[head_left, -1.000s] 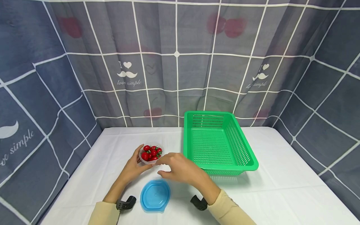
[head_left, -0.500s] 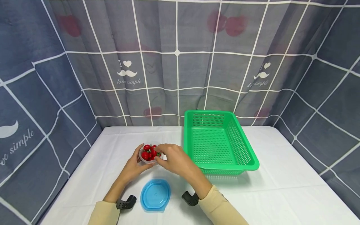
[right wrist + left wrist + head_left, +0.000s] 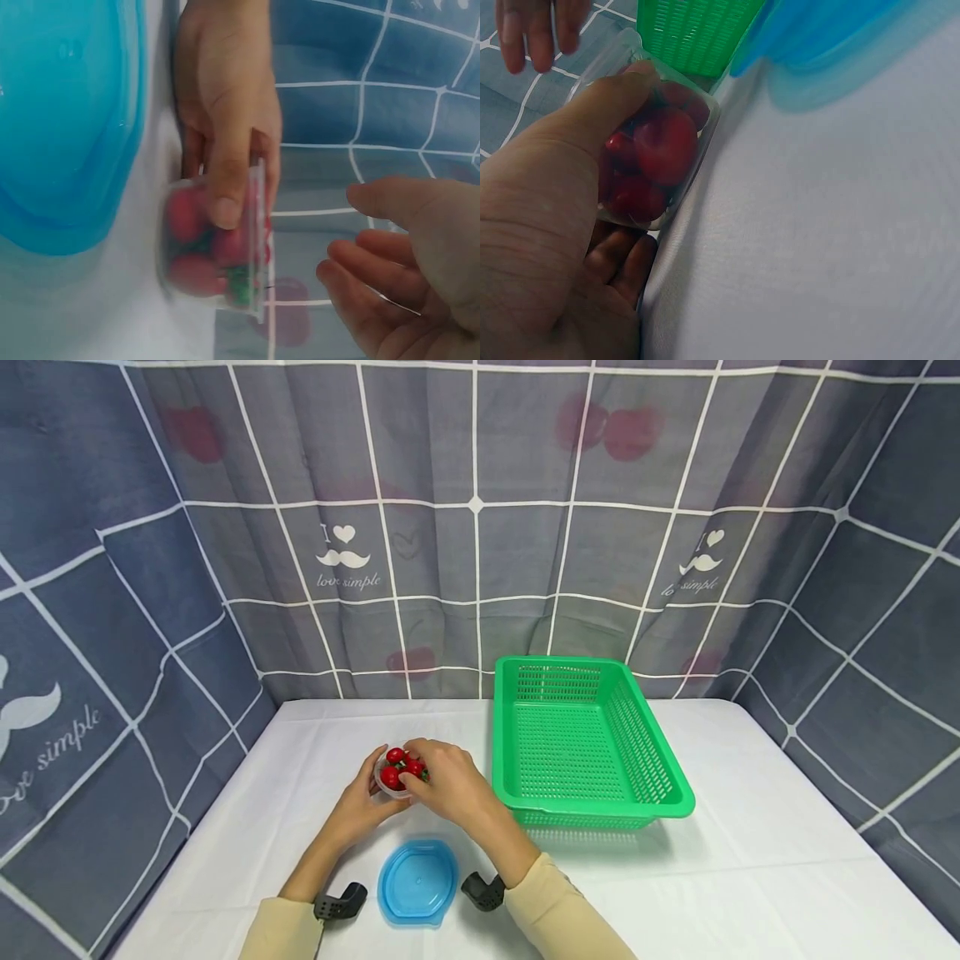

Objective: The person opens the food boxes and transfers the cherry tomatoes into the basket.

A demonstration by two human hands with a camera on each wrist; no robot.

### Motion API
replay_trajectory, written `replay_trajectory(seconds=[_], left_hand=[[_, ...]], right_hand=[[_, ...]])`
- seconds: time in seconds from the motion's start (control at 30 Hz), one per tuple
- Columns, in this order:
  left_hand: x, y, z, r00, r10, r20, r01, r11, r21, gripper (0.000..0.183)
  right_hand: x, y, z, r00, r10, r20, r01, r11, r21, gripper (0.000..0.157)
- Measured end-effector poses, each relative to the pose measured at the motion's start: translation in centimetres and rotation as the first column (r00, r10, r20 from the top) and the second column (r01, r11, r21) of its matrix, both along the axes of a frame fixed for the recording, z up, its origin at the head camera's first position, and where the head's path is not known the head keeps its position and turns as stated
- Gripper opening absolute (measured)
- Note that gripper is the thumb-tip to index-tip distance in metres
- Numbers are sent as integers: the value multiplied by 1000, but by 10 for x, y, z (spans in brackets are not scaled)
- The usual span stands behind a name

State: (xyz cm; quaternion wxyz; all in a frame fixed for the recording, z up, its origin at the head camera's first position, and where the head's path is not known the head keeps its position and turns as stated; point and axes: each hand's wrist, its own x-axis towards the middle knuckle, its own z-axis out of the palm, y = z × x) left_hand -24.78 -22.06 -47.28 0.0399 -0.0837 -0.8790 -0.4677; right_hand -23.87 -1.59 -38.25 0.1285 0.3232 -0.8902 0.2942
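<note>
A small clear plastic container (image 3: 259,217) stands on the table's left part, filled with several red cherry tomatoes (image 3: 390,777) with green stems. My left hand (image 3: 358,808) grips it from the left, thumb along the near wall and fingers round the far side. Above the container's right side is my right hand (image 3: 453,783), hiding part of the tomatoes in the head view. In the right wrist view its fingers are loosely bent, apart from the container, with nothing between them. A blue lid (image 3: 417,883) lies on the table in front of the container.
To the right stands a green perforated basket (image 3: 600,812) with nothing visible inside. A white cloth (image 3: 750,860) covers the table. Grey-blue checked curtains (image 3: 525,552) enclose the back and both sides.
My right hand has moved left and slightly away from me, from beside the container to above the tomatoes. My left hand keeps its grip; the lid and basket stay put.
</note>
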Motion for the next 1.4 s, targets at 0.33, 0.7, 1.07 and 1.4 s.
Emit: replay_trajectory(seconds=[0.33, 0.7, 1.07, 1.4], left_hand=[[-2, -1, -2, 1000, -5, -4, 5, 1000, 6, 100], [-2, -3, -1, 1000, 1, 11, -1, 1000, 7, 101], [-1, -2, -2, 1000, -18, 25, 17, 999, 49, 101], [-1, -2, -3, 1000, -12, 10, 12, 998, 54, 101]], right_hand=[[-10, -11, -18, 1000, 9, 15, -10, 999, 46, 34], [-17, -23, -28, 1000, 2, -20, -1, 998, 61, 23], [-13, -35, -30, 997, -70, -30, 73, 992, 107, 23], [-14, -42, -28, 994, -111, -10, 112, 987, 113, 20]])
